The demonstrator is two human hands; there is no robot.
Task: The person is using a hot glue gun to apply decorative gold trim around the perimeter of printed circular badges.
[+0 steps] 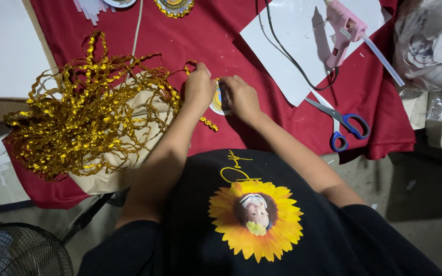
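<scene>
From my head camera, my left hand (199, 88) and right hand (240, 98) pinch a small round badge (218, 100) on the red table (190, 36), pressing gold trim (208, 122) around its rim; I should keep the trim snug and even.

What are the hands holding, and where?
Both hands, left and right, pinch a small round badge at its edge, with gold trim against the rim.

Trim tangle (85, 110) left on counter (221, 36); round badge (218, 98) between both hands; glue gun (345, 29) on sheet (292, 46) far right; scissors (339, 121) nearer.
</scene>
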